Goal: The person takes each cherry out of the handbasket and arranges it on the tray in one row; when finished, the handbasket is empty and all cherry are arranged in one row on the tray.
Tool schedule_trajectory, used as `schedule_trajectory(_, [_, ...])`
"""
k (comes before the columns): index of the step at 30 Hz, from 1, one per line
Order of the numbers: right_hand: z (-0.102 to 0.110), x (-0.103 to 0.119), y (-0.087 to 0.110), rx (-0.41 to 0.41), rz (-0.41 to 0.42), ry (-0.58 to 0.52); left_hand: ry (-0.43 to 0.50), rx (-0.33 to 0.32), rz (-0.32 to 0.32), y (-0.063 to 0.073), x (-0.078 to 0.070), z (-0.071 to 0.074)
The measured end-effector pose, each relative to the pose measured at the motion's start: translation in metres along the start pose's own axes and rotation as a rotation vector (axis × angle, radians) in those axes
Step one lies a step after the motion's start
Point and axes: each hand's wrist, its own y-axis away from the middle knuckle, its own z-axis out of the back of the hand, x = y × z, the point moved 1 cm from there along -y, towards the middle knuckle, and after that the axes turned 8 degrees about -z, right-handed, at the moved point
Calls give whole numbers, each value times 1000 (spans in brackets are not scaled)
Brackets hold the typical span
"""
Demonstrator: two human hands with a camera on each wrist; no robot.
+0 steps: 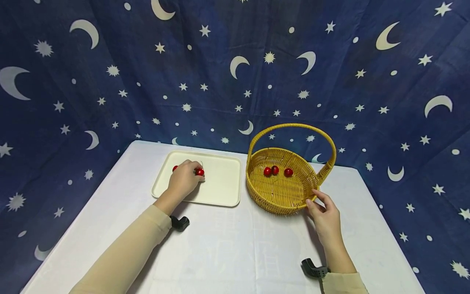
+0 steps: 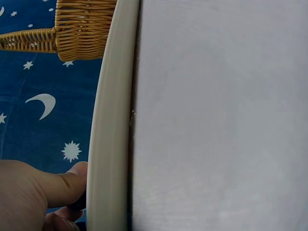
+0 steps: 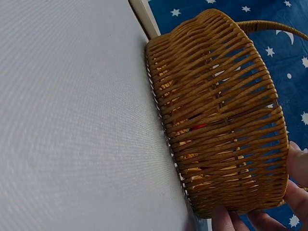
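Observation:
On the cream tray (image 1: pixel 220 179), my left hand (image 1: pixel 185 178) pinches a red cherry (image 1: pixel 199 172) with a thin stem between thumb and fingertips. Another red cherry (image 1: pixel 175 168) shows partly behind that hand. The left wrist view has the thumb (image 2: pixel 72 185) beside the tray's rim, a dark bit of fruit under it. My right hand (image 1: pixel 326 216) holds the near right rim of a yellow wicker basket (image 1: pixel 268 200), thumb and fingers against its wall. Inside the basket lie three cherries (image 1: pixel 275 170). From the right wrist, fingers (image 3: pixel 297 163) touch the basket's rim and side.
A white cloth covers the table (image 1: pixel 220 253). The basket's tall arched handle (image 1: pixel 293 125) rises above its bowl. Tray and basket stand side by side near the back edge, before a dark blue curtain (image 1: pixel 220 49) with moons and stars.

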Motion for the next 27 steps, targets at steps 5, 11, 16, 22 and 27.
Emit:
schedule_trajectory(5, [1, 0, 0, 1, -5, 5, 2, 4, 1, 0, 2, -2])
schedule_trajectory(11, [1, 0, 0, -3, -10, 9, -6, 7, 6, -1, 3, -2])
schedule_trajectory(16, [0, 0, 0, -8, -5, 1, -18, 11, 4, -1, 2, -1])
schedule_trajectory(22, [-1, -1, 1, -4, -6, -3, 5, -35, -26, 1, -1, 2])
schedule_trajectory(27, [0, 1, 1, -1, -3, -1, 32, -67, -81, 6, -15, 8])
